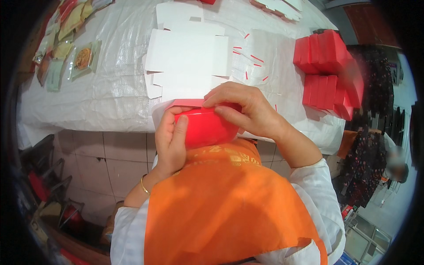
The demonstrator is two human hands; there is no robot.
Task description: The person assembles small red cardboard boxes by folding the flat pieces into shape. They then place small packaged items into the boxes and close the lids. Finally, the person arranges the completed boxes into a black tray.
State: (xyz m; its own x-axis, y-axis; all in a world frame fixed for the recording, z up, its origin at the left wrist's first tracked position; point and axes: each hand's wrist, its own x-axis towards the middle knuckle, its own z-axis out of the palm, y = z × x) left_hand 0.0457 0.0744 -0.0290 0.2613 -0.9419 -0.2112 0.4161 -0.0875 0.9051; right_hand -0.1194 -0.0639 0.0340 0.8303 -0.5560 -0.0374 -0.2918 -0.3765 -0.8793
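Note:
A red cardboard box (207, 129) is held against my apron at the table's near edge, partly folded up. My left hand (172, 140) wraps its left end, thumb on the red front face and fingers behind. The thumb and fingers of my right hand (243, 107) pinch the box's upper edge, near a flap; the exact fold under those fingertips is hidden. Just beyond the box lies a flat unfolded carton blank (187, 57), white side up, with cut tabs along its sides.
Folded red boxes (324, 53) are stacked at the table's right side. Several thin red strips (257, 58) lie on the white plastic sheet (119, 88). Wrapped food packets (84, 58) sit at the far left, and more white blanks (280, 9) at the far edge.

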